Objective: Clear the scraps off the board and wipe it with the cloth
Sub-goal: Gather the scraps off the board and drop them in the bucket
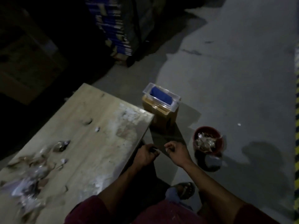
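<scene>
I judge I'm mid-way through the clearing step: my left hand (146,155) and right hand (175,151) are both off the board (90,126), just past its right edge and near its far right corner, out over the floor (226,78). Both have curled fingers; the right may be pinching something pale, and the dim, blurred view doesn't let me tell whether either one holds a scrap. Plenty of scraps (35,172) are on the board, mostly heaped toward its near left corner, with a few loose bits (97,129) around the middle. The red bucket (208,140), already holding bits, stands on the floor just right of my right hand. What I take for the cloth (161,96), something blue, sits in a clear tray (175,104) on a cardboard box (161,122) beside the board's far right corner. Next I'd empty my hands into the bucket, reach back to the left heap, and leave wiping until the wood is bare.
</scene>
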`<control>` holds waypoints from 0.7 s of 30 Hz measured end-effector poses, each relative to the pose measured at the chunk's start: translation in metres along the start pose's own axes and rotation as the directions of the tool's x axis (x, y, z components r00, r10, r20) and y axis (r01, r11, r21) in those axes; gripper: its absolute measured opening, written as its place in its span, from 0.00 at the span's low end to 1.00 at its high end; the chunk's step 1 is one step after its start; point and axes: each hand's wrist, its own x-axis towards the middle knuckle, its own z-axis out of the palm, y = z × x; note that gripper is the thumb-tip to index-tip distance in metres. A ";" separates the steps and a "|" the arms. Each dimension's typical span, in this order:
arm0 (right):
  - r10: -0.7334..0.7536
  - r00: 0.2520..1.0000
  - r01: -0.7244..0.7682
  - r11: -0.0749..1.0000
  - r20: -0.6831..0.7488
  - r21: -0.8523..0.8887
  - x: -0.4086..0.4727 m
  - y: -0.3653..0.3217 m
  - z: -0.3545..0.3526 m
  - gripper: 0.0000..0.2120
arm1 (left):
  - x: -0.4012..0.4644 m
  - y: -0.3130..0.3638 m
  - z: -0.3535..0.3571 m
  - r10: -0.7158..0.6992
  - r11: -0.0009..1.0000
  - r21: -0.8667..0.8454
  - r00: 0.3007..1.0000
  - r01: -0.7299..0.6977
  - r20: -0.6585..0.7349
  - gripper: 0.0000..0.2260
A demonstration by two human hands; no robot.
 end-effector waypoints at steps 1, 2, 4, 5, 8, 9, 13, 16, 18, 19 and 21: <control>-0.025 1.000 0.025 1.000 0.018 -0.015 -0.004 -0.014 0.016 0.09 | -0.015 -0.016 -0.009 -0.012 0.999 -0.039 0.999 0.010 -0.039 0.21; -0.047 0.998 0.048 0.998 0.037 -0.027 -0.009 -0.029 0.032 0.09 | -0.032 -0.032 -0.019 -0.031 0.997 -0.070 0.996 0.025 -0.085 0.22; -0.091 0.992 0.095 0.994 0.092 -0.049 -0.023 -0.063 0.063 0.09 | -0.071 -0.060 -0.040 -0.080 0.990 -0.127 0.982 0.058 -0.173 0.19; -0.123 0.986 0.131 0.989 0.115 -0.062 -0.031 -0.081 0.079 0.08 | -0.091 -0.075 -0.052 -0.106 0.984 -0.164 0.972 0.072 -0.210 0.16; -0.224 0.957 0.244 0.965 0.183 -0.096 -0.055 -0.129 0.129 0.09 | -0.152 -0.128 -0.082 -0.217 0.953 -0.274 0.919 0.128 -0.328 0.11; -0.247 0.946 0.272 0.957 0.210 -0.099 -0.063 -0.146 0.146 0.09 | -0.173 -0.147 -0.092 -0.261 0.938 -0.312 0.896 0.148 -0.360 0.11; -0.315 0.898 0.362 0.926 0.307 -0.108 -0.085 -0.204 0.205 0.11 | -0.237 -0.210 -0.125 -0.417 0.871 -0.446 0.792 0.208 -0.445 0.12; -0.319 0.851 0.405 0.904 0.417 -0.135 -0.087 -0.239 0.238 0.12 | -0.270 -0.241 -0.145 -0.525 0.807 -0.547 0.695 0.222 -0.492 0.13; -0.329 0.820 0.444 0.882 0.468 -0.158 -0.084 -0.257 0.257 0.13 | -0.284 -0.262 -0.152 -0.608 0.757 -0.606 0.602 0.244 -0.518 0.17; -0.331 0.802 0.462 0.871 0.497 -0.166 -0.081 -0.264 0.267 0.14 | -0.291 -0.272 -0.154 -0.664 0.721 -0.635 0.541 0.278 -0.516 0.20; -0.314 0.763 0.494 0.847 0.565 -0.196 -0.071 -0.276 0.287 0.15 | -0.304 -0.295 -0.155 -0.768 0.633 -0.702 0.377 0.325 -0.518 0.31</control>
